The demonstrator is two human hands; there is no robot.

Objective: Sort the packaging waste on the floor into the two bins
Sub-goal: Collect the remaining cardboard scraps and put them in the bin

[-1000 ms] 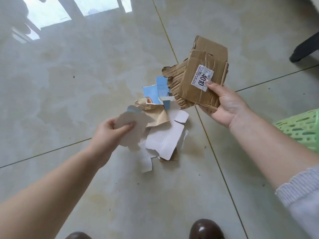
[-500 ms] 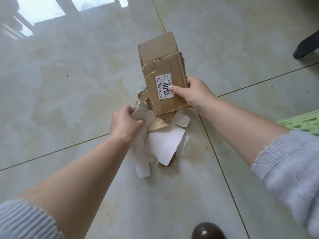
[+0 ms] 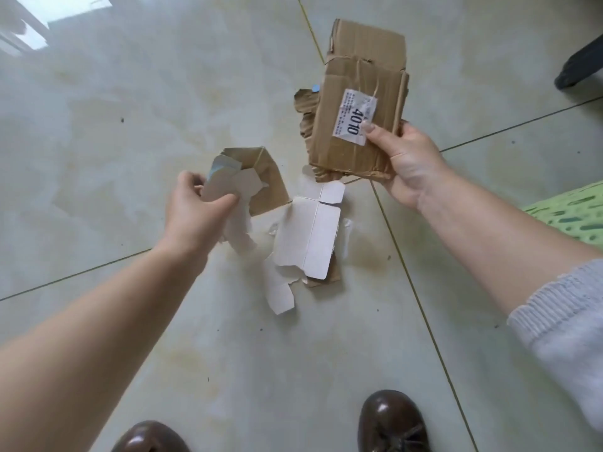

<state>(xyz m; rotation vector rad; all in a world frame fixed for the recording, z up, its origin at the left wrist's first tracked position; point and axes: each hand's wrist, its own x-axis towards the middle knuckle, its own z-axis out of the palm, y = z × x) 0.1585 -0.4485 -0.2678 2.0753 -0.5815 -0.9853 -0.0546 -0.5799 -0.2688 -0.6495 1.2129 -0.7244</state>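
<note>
My right hand (image 3: pixel 406 163) grips a flattened brown cardboard box (image 3: pixel 359 93) with a white "4010" label, held up above the floor. My left hand (image 3: pixel 192 213) grips a bundle of white card pieces (image 3: pixel 228 185) together with a brown cardboard scrap (image 3: pixel 267 184), lifted just off the pile. On the tiled floor between my hands lies a flattened white carton (image 3: pixel 310 236), with a torn white strip (image 3: pixel 279 293) trailing toward me and a small brown piece under its near edge.
A green perforated bin (image 3: pixel 567 210) shows at the right edge. A dark furniture leg (image 3: pixel 577 70) stands at the far right. My two brown shoes (image 3: pixel 391 422) are at the bottom of the view. The second bin is out of sight.
My right hand has carried the labelled box up and to the right, off the pile. My left hand has lifted white card pieces and a brown scrap away from the heap.
</note>
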